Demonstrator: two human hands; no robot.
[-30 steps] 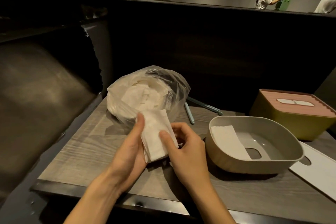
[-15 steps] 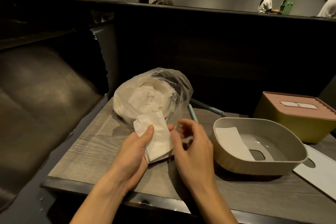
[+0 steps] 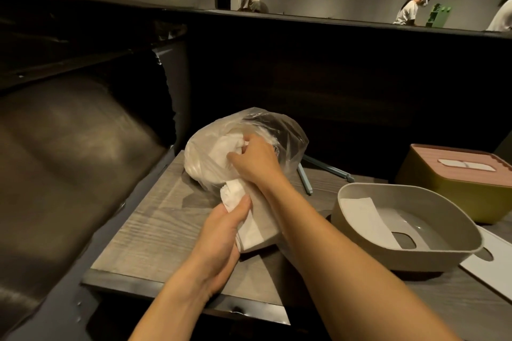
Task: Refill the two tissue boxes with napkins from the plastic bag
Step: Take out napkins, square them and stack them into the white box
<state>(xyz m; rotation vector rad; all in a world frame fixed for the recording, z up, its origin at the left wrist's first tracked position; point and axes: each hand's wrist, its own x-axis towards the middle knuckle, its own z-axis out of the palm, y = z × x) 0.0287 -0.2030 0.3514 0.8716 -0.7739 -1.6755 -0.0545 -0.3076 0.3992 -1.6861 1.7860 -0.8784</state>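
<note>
The right hand reaches into the plastic bag, and its fingertips are buried among the crumpled napkins, so whether they pinch anything cannot be told. The stack of napkins held by the left hand is partly covered by that thumb and by the right forearm crossing above it. The white lid and the yellow tissue box both run off the right edge.

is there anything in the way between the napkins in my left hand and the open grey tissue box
Only your right forearm crosses that path as the right hand reaches into the plastic bag. The napkin stack in your left hand sits left of the grey tissue box.
</note>
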